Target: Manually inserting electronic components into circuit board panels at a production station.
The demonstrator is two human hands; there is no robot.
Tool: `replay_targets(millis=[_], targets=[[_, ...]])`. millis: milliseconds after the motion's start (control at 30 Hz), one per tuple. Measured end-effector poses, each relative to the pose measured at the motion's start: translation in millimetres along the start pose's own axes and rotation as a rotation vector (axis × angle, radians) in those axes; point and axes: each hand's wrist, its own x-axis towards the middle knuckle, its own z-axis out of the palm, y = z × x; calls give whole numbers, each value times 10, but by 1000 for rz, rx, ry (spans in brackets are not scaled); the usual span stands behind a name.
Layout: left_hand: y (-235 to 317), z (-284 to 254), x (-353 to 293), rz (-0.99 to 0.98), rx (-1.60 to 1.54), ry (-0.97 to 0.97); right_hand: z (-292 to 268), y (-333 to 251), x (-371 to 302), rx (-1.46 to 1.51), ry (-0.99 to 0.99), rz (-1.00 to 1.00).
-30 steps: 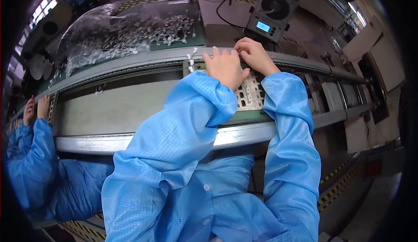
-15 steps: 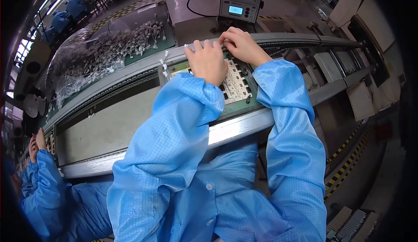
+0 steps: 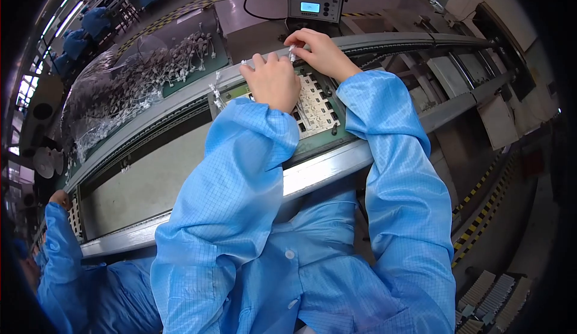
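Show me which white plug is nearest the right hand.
The white plug between thumb and fingers of the right hand; the others are beside the left hand or in the far-left heap.

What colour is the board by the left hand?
The board is pale cream with dark patches, best seen in the head view.

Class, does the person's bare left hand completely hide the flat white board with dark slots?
No, the flat white board with dark slots shows plainly to the right of the bare left hand.
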Motion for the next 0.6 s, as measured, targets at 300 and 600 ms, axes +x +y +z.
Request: replay_targets(millis=[300, 600], targets=[[-61, 53, -58, -39, -106, 74, -195, 120, -2, 186, -154, 286], [-21, 70, -46, 37, -126, 105, -282, -125, -200, -265, -137, 131]])
